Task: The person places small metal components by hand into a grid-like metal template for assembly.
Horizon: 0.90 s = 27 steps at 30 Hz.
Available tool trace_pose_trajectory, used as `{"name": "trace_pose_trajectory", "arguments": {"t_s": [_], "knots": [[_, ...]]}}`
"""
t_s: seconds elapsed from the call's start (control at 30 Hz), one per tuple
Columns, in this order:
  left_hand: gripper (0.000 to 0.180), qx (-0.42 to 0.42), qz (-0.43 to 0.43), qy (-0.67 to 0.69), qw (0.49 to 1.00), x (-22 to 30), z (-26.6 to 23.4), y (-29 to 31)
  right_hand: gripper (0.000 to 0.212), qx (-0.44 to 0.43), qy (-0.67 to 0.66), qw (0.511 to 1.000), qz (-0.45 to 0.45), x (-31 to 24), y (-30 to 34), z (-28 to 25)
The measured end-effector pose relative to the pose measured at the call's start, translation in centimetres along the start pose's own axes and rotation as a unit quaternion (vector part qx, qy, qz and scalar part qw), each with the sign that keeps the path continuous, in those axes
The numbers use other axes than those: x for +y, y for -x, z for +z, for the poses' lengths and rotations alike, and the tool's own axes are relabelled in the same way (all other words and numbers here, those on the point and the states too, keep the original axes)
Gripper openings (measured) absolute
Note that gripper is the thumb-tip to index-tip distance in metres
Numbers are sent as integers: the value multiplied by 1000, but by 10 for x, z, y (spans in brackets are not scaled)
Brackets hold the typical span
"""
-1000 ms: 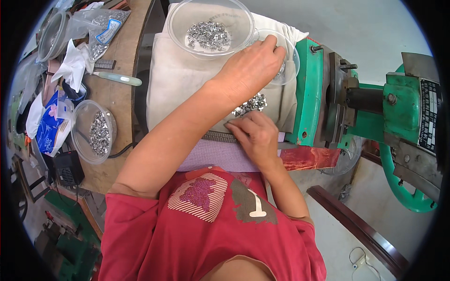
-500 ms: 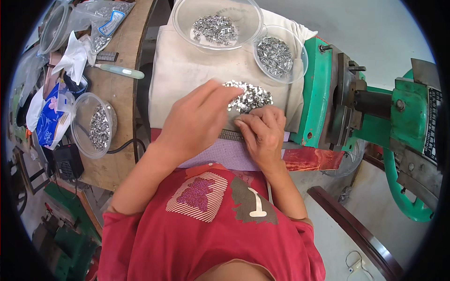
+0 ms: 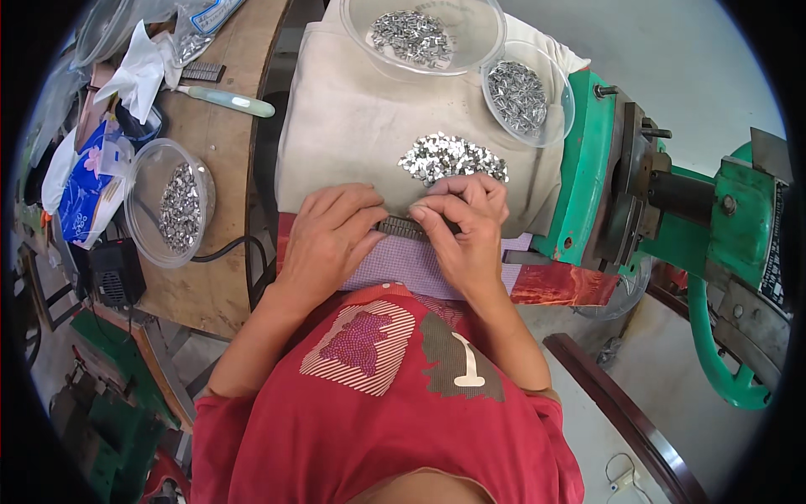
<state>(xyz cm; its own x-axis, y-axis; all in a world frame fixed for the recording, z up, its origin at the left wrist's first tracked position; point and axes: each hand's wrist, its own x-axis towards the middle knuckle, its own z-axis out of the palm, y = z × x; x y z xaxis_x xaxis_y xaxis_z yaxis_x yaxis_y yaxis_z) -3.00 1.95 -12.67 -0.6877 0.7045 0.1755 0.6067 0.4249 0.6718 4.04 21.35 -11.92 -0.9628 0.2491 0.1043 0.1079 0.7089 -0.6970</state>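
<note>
- Both hands meet over a dark ridged metal strip [image 3: 403, 228] lying on the cloth-covered lap pad [image 3: 353, 126] — low centre of the view.
- The left hand [image 3: 329, 239] presses its curled fingers on the strip's left end.
- The right hand [image 3: 467, 231] pinches the strip's right end between thumb and fingertips.
- A loose heap of small silvery clips [image 3: 452, 157] lies just beyond the knuckles, at twelve o'clock from them.
- Two clear bowls of clips [image 3: 424, 35] [image 3: 527, 92] stand farther up; a third [image 3: 168, 206] sits at nine o'clock on the wooden bench.
- A green press [image 3: 714, 244] stands at three o'clock.

floor [image 3: 672, 76] — grey concrete | wooden bench [image 3: 231, 168] — left | daylight
</note>
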Motion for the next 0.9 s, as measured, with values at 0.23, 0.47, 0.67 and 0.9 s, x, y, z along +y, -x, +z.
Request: {"name": "trace_pose_trajectory", "arguments": {"t_s": [0.23, 0.47, 0.67, 0.9], "knots": [[34, 51, -36, 47, 997, -3, 9, 10, 10, -24, 15, 1000, 7, -10, -5, 10], [31, 99, -42, 87, 990, -2, 17, 15, 11, -41, 31, 998, 25, -13, -5, 12], [29, 102, -41, 93, 990, -6, 20, 18, 13, -36, 48, 998, 19, -15, -7, 15], [27, 107, -34, 85, 990, -7, 21, 19, 15, -34, 58, 997, 26, -19, -8, 15]]}}
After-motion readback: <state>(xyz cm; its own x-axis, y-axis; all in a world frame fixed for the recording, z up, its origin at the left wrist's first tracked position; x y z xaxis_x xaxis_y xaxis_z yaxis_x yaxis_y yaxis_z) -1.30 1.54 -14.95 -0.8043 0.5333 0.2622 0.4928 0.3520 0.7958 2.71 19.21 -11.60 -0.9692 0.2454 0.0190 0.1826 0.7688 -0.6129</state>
